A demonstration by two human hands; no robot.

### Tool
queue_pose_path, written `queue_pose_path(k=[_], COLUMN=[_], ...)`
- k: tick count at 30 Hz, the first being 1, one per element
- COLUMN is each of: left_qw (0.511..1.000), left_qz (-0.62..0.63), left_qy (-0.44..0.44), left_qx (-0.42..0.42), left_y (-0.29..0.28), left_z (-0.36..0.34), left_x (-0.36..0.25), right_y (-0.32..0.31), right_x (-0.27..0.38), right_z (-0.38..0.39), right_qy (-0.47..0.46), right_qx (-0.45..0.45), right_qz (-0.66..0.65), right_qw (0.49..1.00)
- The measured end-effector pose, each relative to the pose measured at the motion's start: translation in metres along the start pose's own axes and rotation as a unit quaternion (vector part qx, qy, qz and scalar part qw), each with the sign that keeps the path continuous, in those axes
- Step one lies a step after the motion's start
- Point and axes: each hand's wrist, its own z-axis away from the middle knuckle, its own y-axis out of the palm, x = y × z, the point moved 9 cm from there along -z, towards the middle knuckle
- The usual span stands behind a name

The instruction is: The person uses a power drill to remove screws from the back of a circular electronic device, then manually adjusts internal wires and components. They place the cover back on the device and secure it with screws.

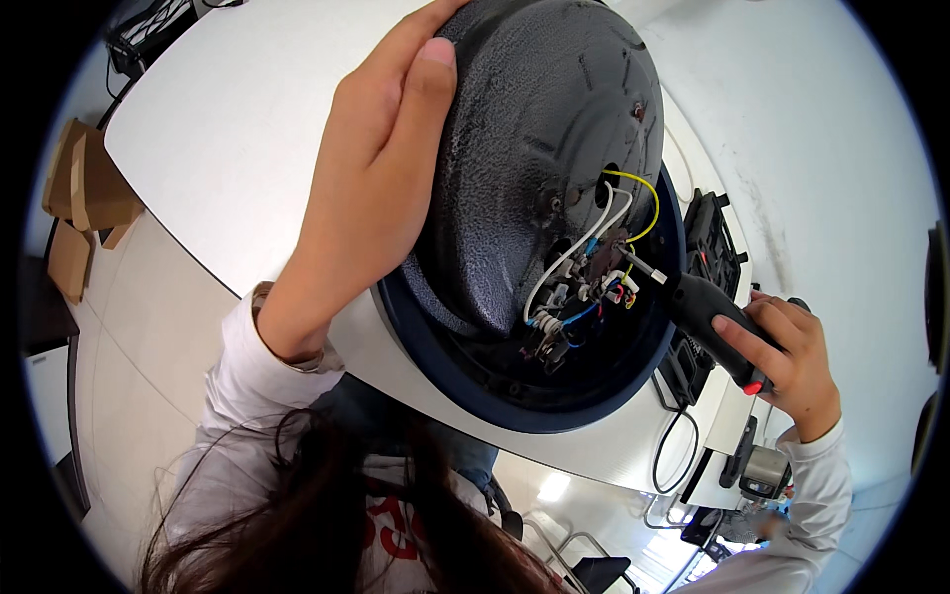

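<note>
A black, speckled housing (539, 119) stands tilted on its side in a dark blue round base (524, 406). My left hand (381, 168) grips its upper left edge, fingers wrapped over it. My right hand (787, 361) holds a black cordless screwdriver (712, 327) with a red button; its metal bit reaches into the cluster of parts (564, 307) at the housing's lower right, touching or very near a brown piece (609, 252). White, yellow, blue and other coloured wires join this cluster, and some run into a hole in the housing.
A white table (218, 109) carries the work. An open black tool case (722, 247) and a cable lie right of the base, beside a white wall (821, 139). Cardboard pieces (84, 188) are at the left, a metal object (767, 470) at lower right.
</note>
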Motion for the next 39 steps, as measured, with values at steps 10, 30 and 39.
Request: queue_pose_path(k=[10, 30, 39], left_qw=[0.999, 0.998, 0.998], left_qz=[0.034, 0.059, 0.061], left_qy=[0.008, -0.001, 0.007], left_qx=[0.021, 0.019, 0.019], left_y=[-0.003, 0.001, -0.001], left_z=[0.004, 0.006, 0.006], left_x=[0.04, 0.039, 0.04], right_y=[-0.006, 0.0, 0.007], right_x=[-0.002, -0.009, -0.015], right_z=[-0.003, 0.0, 0.001], right_qy=[0.078, 0.179, 0.235], right_qx=[0.028, 0.026, 0.031], right_qz=[-0.054, -0.213, -0.29], right_qw=[0.995, 0.96, 0.927])
